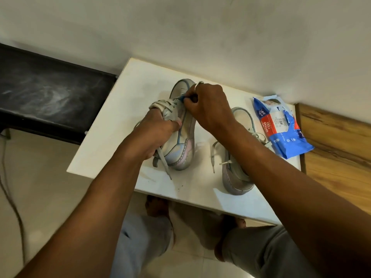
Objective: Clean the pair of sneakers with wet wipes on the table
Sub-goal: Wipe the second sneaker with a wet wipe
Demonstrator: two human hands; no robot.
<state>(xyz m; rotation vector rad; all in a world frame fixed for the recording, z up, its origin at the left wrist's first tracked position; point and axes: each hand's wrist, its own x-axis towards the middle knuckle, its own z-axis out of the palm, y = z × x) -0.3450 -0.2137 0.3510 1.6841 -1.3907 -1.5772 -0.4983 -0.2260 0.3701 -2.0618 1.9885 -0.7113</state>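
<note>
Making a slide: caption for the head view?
Left hand grips a sneaker, right hand pinches something blue at its laces; other sneaker and wipes pack alongside.

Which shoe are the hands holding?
The sneaker on the left: the left hand and right hand both hold it. The other sneaker sits by the wipes pack.

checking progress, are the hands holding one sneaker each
No, the left hand and right hand are both on the same sneaker; the other sneaker sits unheld beside the wipes pack.
</note>
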